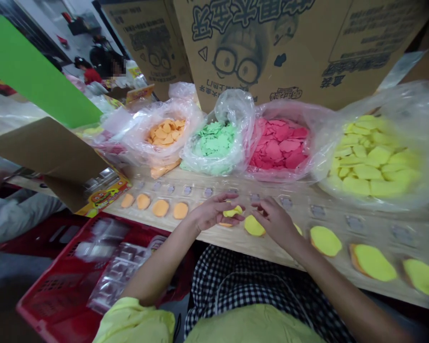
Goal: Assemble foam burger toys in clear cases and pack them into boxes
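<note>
In the head view, the left hand [210,212] reaches over a wooden desk [214,243], its fingers [232,215] closed in a pinch on a yellow piece [233,211], with an orange piece [225,225] just beneath. The right hand [273,221] is beside them, its fingers [260,208] loosely curled and holding nothing visible, close to another yellow piece [254,226].

Orange pieces [160,207] stand in a row to the left, and larger yellow pieces on orange backing [373,262] lie to the right. Behind them sit clear bags of orange [164,133], green [214,145], pink [279,143] and yellow [372,157] pieces.

Cardboard boxes [271,47] behind the bags carry large dark Chinese characters and a cartoon face in round glasses, but the writing is too warped to read. A printed cartoon card [103,197] lies at the desk's left edge, and a red basket [46,305] holding clear plastic trays [110,262] sits below. A co-worker in a red top [89,75] is in the distance.
</note>
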`<control>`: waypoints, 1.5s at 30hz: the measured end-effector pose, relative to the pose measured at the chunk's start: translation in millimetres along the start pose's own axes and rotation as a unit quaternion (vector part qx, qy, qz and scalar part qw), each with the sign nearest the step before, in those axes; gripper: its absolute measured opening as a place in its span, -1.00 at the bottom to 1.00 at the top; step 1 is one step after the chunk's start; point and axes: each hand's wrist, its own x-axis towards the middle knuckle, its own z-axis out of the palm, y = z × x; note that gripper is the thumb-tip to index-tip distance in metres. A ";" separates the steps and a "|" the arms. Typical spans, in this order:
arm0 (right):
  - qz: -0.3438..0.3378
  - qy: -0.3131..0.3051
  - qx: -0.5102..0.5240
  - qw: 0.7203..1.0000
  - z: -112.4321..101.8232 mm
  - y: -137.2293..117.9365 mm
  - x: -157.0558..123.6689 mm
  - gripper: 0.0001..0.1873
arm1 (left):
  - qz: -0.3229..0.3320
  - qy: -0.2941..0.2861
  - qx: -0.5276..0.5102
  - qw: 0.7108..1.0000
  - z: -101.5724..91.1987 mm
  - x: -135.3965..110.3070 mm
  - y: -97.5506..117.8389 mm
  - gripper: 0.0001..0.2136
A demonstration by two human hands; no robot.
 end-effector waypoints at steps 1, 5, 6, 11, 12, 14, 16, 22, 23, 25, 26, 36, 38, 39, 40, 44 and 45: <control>-0.012 -0.003 0.040 0.999 2.4 -3.3 4.9 -0.85 | 0.003 -0.019 -0.018 1.000 -2.2 -2.2 0.3 -0.49; -0.040 -0.042 0.135 0.989 16.0 -14.5 24.0 -0.84 | 0.021 -0.053 -0.027 0.998 -7.4 -6.4 -1.5 -0.37; -0.039 -0.047 0.150 0.987 19.2 -16.6 27.9 -0.86 | 0.023 -0.055 -0.021 0.998 -8.4 -7.3 -1.6 -0.35; -0.006 -0.070 0.200 0.977 27.5 -23.1 40.7 -0.87 | 0.027 -0.050 0.060 0.997 -17.9 -12.9 -0.9 -0.42; 0.010 -0.079 0.212 0.974 28.0 -23.6 42.5 -0.86 | 0.030 -0.031 0.093 0.995 -21.2 -13.6 -1.2 -0.48; 0.045 -0.087 0.233 0.967 28.8 -23.9 45.8 -0.85 | 0.038 0.018 0.159 0.986 -28.8 -13.4 -2.7 -0.61; 0.066 -0.088 0.238 0.965 30.1 -24.0 48.5 -0.84 | 0.055 0.064 0.212 0.974 -36.8 -10.8 -4.9 -0.68; -0.062 -0.025 0.101 0.993 36.9 -23.3 43.8 -0.90 | 0.286 0.183 0.454 0.824 -55.5 0.4 -14.1 -0.83; -0.105 -0.025 0.059 0.992 38.7 -22.1 40.1 -0.89 | 0.322 0.182 0.497 0.785 -57.4 0.8 -16.4 -0.86; -0.176 -0.051 -0.029 0.983 43.0 -18.2 31.0 -0.87 | 0.364 0.159 0.566 0.723 -60.4 -0.3 -21.8 -0.87; -0.199 -0.070 -0.072 0.975 45.2 -15.8 26.2 -0.86 | 0.371 0.147 0.592 0.700 -61.5 -1.6 -24.6 -0.85; -0.236 -0.140 -0.239 0.931 47.9 -9.1 8.6 -0.90 | 0.340 0.104 0.680 0.641 -59.0 -19.2 -35.8 -0.70; -0.229 -0.142 -0.221 0.937 44.5 -10.2 9.1 -0.91 | 0.338 0.102 0.691 0.630 -55.1 -24.4 -38.6 -0.73; -0.221 -0.138 -0.206 0.943 42.8 -10.4 9.8 -0.90 | 0.337 0.104 0.697 0.624 -53.3 -26.8 -40.7 -0.76; -0.208 -0.130 -0.190 0.951 41.4 -10.4 11.0 -0.88 | 0.336 0.107 0.702 0.618 -51.7 -28.9 -43.3 -0.78; -0.141 -0.094 -0.182 0.969 41.4 -11.4 22.4 -0.82 | 0.336 0.116 0.729 0.585 -49.0 -31.0 -55.3 -0.78; -0.130 -0.097 -0.194 0.968 43.2 -12.5 26.6 -0.82 | 0.337 0.117 0.736 0.575 -49.2 -30.3 -58.0 -0.78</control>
